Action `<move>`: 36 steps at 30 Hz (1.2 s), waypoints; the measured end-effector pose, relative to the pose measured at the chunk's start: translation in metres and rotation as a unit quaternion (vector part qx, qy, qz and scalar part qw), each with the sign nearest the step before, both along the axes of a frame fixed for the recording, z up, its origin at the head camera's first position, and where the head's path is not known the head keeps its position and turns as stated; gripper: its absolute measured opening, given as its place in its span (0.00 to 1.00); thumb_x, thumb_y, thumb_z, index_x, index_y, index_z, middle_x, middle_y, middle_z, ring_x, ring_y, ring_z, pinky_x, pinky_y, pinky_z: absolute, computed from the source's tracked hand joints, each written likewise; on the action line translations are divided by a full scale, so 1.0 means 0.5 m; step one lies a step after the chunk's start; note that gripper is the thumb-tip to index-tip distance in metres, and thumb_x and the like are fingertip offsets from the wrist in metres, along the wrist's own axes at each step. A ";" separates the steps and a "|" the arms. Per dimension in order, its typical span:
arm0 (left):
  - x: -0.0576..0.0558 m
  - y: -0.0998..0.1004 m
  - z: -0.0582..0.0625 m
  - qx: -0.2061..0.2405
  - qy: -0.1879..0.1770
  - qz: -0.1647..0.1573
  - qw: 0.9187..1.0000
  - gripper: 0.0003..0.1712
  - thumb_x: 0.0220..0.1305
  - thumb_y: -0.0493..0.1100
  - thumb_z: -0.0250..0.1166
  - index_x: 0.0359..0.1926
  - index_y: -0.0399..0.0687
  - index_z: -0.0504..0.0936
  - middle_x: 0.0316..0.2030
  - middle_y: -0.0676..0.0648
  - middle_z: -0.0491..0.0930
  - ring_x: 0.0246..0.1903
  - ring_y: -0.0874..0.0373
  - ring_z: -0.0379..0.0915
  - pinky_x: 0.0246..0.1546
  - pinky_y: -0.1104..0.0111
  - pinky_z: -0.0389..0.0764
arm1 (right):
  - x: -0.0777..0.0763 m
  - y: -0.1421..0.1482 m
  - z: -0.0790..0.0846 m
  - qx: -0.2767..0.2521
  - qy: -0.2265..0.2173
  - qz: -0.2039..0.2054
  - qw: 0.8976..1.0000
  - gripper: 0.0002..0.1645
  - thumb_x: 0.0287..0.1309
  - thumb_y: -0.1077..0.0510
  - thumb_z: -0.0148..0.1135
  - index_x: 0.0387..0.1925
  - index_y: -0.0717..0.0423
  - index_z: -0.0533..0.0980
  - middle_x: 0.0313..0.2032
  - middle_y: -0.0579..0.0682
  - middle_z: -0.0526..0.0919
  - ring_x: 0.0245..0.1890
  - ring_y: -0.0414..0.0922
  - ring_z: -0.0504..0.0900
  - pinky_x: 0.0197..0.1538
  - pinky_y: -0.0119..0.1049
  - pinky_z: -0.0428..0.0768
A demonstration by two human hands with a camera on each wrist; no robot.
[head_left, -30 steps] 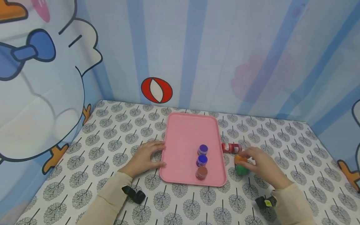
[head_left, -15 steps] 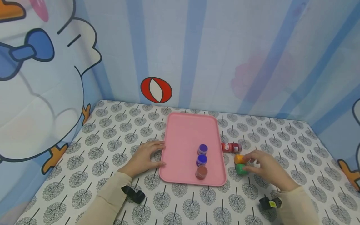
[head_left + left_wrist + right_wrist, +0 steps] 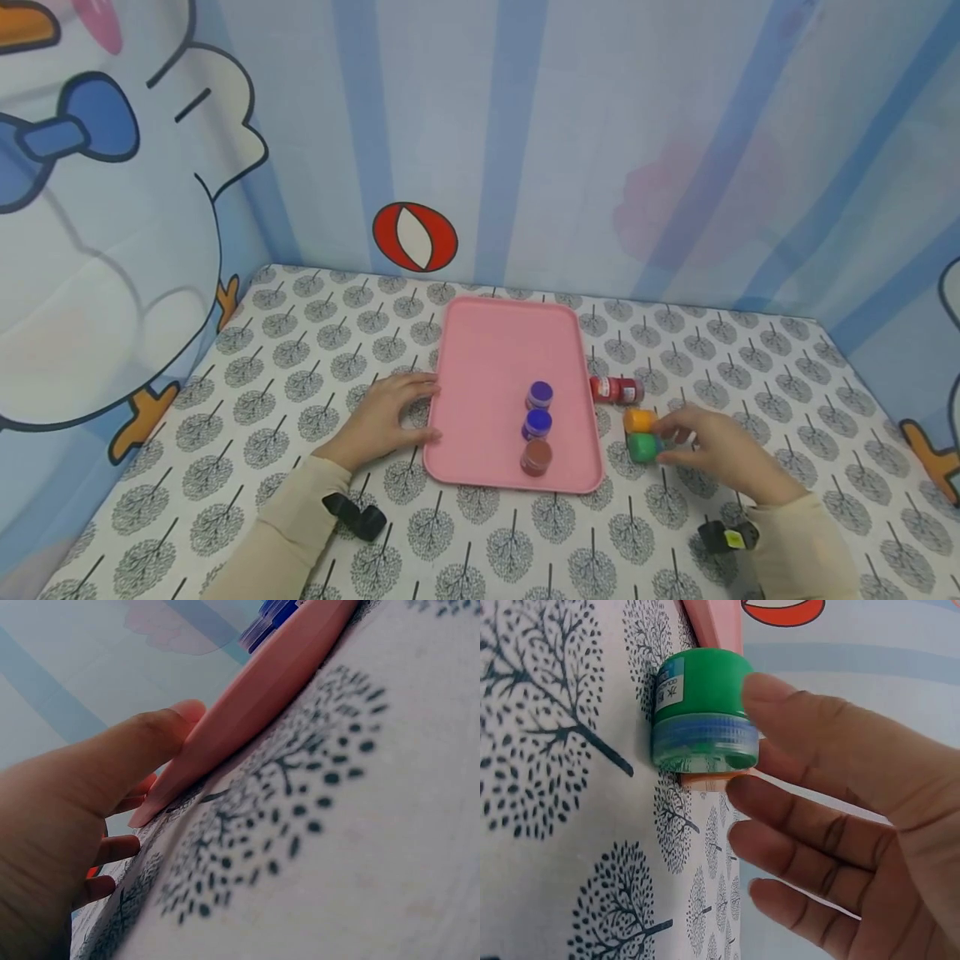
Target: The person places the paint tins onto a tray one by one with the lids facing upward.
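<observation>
My left hand (image 3: 386, 421) touches the left edge of a pink tray (image 3: 495, 342), thumb and fingers spread; in the left wrist view the thumb (image 3: 169, 727) meets the tray's outer side. Right of the tray, my right hand (image 3: 708, 450) hovers beside a green paint jar (image 3: 642, 447) and an orange paint jar (image 3: 639, 421). Its thumb tip (image 3: 769, 688) overlaps the green jar in the right wrist view; whether they touch I cannot tell. That jar lies on its side, clear end towards my hand, and partly hides the orange one.
Inside the tray, a purple paint jar (image 3: 539, 395), a blue-purple one (image 3: 536, 424) and a brown one (image 3: 536, 457) form a row. Red paint jars (image 3: 617, 390) lie end to end against the tray's right side. A patterned cloth (image 3: 322, 312) covers the table; a printed curtain (image 3: 562, 150) hangs behind.
My right hand has drawn back slightly to the right from above the orange and green jars, uncovering more of both. The left hand and the tray stay where they were.
</observation>
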State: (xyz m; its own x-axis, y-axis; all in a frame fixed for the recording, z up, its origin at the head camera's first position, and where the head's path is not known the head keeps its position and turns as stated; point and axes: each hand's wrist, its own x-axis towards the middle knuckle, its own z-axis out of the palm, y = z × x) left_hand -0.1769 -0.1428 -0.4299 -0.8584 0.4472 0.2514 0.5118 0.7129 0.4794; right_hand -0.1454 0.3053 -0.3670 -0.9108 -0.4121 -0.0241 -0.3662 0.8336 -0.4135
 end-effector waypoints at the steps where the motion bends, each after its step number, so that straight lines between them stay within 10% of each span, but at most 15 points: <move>1: -0.001 0.000 0.000 0.000 0.001 -0.001 1.000 0.39 0.49 0.59 0.72 0.61 0.49 0.75 0.65 0.47 0.71 0.66 0.44 0.64 0.67 0.42 0.61 | 0.001 0.000 0.000 0.002 -0.005 -0.001 1.000 0.19 0.48 0.50 0.71 0.43 0.51 0.81 0.39 0.42 0.83 0.36 0.37 0.77 0.37 0.29 0.78; 36: -0.003 0.000 -0.003 0.003 0.002 0.001 1.000 0.38 0.49 0.59 0.72 0.60 0.49 0.76 0.66 0.48 0.71 0.66 0.45 0.64 0.67 0.42 0.61 | 0.003 -0.026 -0.005 0.028 -0.023 -0.025 0.999 0.20 0.46 0.57 0.72 0.42 0.56 0.78 0.35 0.45 0.83 0.33 0.38 0.78 0.35 0.31 0.79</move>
State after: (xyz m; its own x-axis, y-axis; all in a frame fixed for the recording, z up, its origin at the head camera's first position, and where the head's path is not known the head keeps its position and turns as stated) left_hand -0.1785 -0.1427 -0.4313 -0.8582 0.4439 0.2577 0.5123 0.7105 0.4824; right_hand -0.1439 0.2924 -0.3694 -0.9277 -0.3628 -0.0880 -0.3050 0.8724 -0.3820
